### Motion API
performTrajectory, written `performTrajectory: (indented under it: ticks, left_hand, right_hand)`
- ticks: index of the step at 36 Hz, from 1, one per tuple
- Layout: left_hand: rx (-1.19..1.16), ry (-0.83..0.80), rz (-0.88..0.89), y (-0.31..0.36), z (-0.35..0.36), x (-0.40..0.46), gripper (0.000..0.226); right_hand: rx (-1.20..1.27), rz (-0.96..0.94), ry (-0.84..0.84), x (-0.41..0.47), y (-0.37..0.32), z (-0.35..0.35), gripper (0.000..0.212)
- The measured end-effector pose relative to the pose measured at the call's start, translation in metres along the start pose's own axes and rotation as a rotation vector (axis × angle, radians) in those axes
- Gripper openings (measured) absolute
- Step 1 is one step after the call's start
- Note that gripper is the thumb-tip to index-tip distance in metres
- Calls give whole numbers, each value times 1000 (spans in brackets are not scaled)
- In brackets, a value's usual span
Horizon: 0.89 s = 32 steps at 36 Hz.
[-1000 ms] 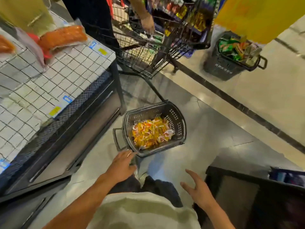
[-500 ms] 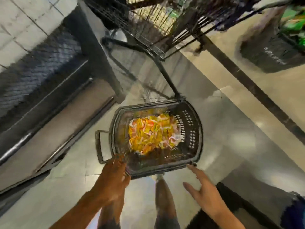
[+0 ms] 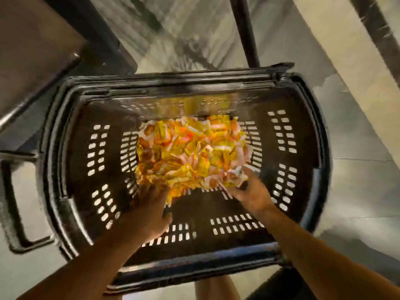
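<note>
Reaching into a black shopping basket [image 3: 173, 83], both hands are down inside its walls. The heap of yellow-and-orange sachets [image 3: 190, 152] lies on the basket bottom just ahead of the hands and touches both. The left hand [image 3: 149, 211] meets its near-left edge, and the right hand [image 3: 252, 192] its near-right corner.

Change since half a second ago: the left hand was at the near rim and the right hand hovered spread outside the basket. Now both are past the rim and at the heap. The basket fills far more of the view. The heap sits where it did within the basket.

Pose: both forearms cross the near rim and angle slightly toward each other. The left hand is palm down with its fingertips buried under the sachets, so whether it grips cannot be told. The right hand's fingers curl round a clump of sachets at the corner. Motion blur softens both.

Outward of the left hand is the basket's looped side handle [image 3: 13, 202]. Beyond the heap a dark pole [image 3: 244, 29] rises over the tiled floor [image 3: 357, 191].
</note>
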<state>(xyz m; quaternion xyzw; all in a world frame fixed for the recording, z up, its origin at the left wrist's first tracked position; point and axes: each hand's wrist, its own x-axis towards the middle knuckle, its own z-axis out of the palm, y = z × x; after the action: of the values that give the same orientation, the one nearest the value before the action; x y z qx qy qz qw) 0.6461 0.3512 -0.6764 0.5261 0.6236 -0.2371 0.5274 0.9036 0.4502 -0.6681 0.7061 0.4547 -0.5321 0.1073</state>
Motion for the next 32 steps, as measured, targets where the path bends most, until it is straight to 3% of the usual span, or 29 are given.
performTrajectory:
  ticks: [8,12,16,19,23,26,28,32]
  left_hand:
    - [-38,22,-19,-15,16,67,83]
    - [-66,63,-27,-22,20,77,84]
    - [-74,67,11,-26,15,73,80]
    - [-30,48,58,-25,6,66,83]
    - [-69,-28,69,-21,-9,55,74]
    - [-127,-74,27,-17,-22,42,56]
    - [-207,-82,-15,-12,-31,29,56]
    - [-258,-87,-43,-3,-47,0,54]
  right_hand:
    - [-131,33,-16,77,23,38,90]
    - [-284,72,79,91,35,58,103]
    - [-342,83,158,96,42,58,79]
    - [-388,89,98,99,41,37,55]
    - [-414,97,23,92,31,11,44]
    - [-232,149,19,73,21,2,34]
    - [-42,150,2,52,9,1,33]
    - [-22,32,55,2,-16,6,26]
